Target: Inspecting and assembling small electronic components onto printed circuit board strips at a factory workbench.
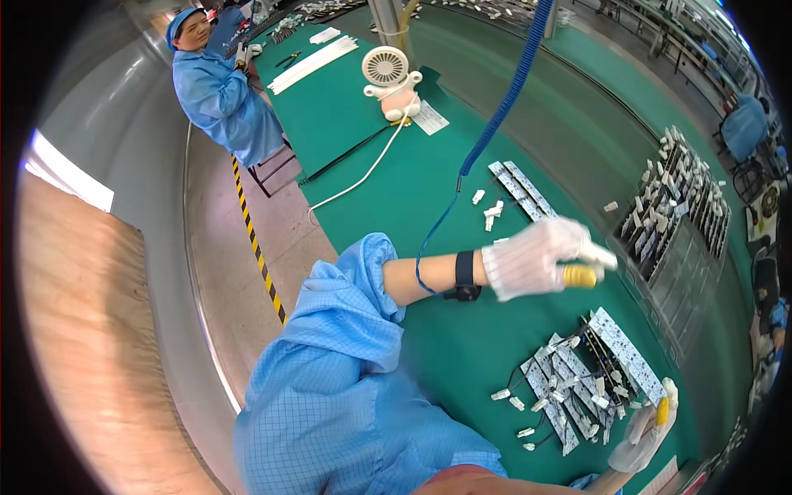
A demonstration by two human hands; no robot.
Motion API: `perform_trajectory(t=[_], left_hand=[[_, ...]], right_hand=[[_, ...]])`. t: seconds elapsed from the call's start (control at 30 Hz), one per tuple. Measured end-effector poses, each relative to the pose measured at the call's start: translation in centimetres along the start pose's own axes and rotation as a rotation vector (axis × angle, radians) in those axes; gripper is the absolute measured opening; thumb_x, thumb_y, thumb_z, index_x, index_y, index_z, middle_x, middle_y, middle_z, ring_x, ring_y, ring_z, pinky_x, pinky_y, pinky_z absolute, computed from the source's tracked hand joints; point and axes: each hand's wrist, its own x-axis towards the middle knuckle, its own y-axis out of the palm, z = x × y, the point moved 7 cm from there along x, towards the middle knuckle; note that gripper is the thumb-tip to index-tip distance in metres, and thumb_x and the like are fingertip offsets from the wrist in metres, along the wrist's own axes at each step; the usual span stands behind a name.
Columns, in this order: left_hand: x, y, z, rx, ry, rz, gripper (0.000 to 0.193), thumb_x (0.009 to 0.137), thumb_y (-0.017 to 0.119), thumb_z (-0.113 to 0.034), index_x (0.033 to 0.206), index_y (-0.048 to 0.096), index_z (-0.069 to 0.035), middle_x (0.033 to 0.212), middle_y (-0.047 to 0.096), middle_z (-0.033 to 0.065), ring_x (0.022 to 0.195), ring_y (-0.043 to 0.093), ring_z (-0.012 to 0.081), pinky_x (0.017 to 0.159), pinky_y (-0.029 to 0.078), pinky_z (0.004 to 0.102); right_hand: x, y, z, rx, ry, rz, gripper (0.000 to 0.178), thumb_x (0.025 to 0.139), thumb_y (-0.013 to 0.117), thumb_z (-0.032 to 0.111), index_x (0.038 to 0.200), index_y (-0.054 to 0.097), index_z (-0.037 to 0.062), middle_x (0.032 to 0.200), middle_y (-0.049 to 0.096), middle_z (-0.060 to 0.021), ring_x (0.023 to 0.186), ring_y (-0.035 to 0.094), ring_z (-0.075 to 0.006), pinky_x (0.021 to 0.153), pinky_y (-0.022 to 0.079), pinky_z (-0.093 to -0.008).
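White circuit strip (627,353), long axis diagonal, lower end at right hand (643,437)

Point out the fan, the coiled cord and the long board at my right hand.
Fan (385,67): head view, on its round grille.
Cord (506,107): head view, on its blue coils.
Board (627,353): head view, on its speckled face.

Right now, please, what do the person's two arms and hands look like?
The left hand and right hand each wear a white glove with a yellow finger cover. The left arm has a light-blue checked cloth sleeve and a black wristband; a blue cord, coiled higher up, reaches this arm.
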Motion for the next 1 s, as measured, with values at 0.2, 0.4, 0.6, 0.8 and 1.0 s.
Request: perform_trajectory(t=[0.2, 0.4, 0.6, 0.8, 1.0], left_hand=[[-1.5, -2.1, 6.4, 0.792, -0.18, 0.226, 0.024, 0.078, 0.066, -0.025, 0.099, 0.064, -0.012, 0.098, 0.06, 0.0044, 0.093, 0.055, 0.0231, 0.086, 0.043, 0.0342], [-2.8, -2.3, 7.1, 0.89, -0.249, 0.293, 0.019, 0.075, 0.064, -0.017, 0.094, 0.065, -0.014, 0.088, 0.056, 0.0048, 0.082, 0.054, 0.0228, 0.081, 0.044, 0.036], [-2.9, -3.0, 6.9, 0.795, -0.485, 0.29, 0.016, 0.074, 0.068, -0.026, 0.086, 0.068, -0.013, 0.085, 0.058, 0.006, 0.083, 0.056, 0.023, 0.079, 0.045, 0.0383], [-1.0, -2.6, 3.4, 0.935, -0.183, 0.059, 0.029, 0.076, 0.067, -0.032, 0.099, 0.066, -0.014, 0.091, 0.061, 0.0051, 0.089, 0.056, 0.0218, 0.085, 0.042, 0.0419], [-0.6, 3.0, 0.0, -0.239, -0.196, 0.215, 0.048, 0.094, 0.045, -0.04, 0.129, 0.048, -0.007, 0.095, 0.067, 0.0093, 0.074, 0.062, 0.0308, 0.072, 0.049, 0.0376]], right_hand=[[-0.4, 0.4, 0.1, -0.042, 0.046, 0.053, 0.065, 0.093, 0.035, 0.052, 0.136, 0.037, 0.0031, 0.109, 0.053, -0.0016, 0.066, 0.041, -0.0024, 0.056, 0.028, -0.0132], [-0.2, -0.2, -1.1, 0.026, 0.013, 0.052, 0.067, 0.091, 0.04, 0.053, 0.135, 0.037, 0.0028, 0.108, 0.054, -0.0024, 0.065, 0.04, -0.0016, 0.055, 0.027, -0.0127], [0.0, 0.3, -0.9, 0.094, 0.093, 0.146, 0.068, 0.088, 0.045, 0.054, 0.132, 0.04, 0.0027, 0.089, 0.054, 0.0028, 0.055, 0.034, 0.0013, 0.048, 0.02, -0.0121], [-0.5, -0.4, -1.5, 0.084, 0.09, 0.08, 0.062, 0.091, 0.046, 0.047, 0.134, 0.038, 0.0033, 0.097, 0.055, 0.0011, 0.064, 0.041, -0.0003, 0.054, 0.026, -0.0117], [-0.1, -1.1, -1.7, 0.026, -0.082, -0.277, 0.046, 0.091, 0.052, 0.032, 0.12, 0.049, -0.0036, 0.082, 0.06, -0.0061, 0.034, 0.036, -0.0008, 0.034, 0.022, -0.0142]])
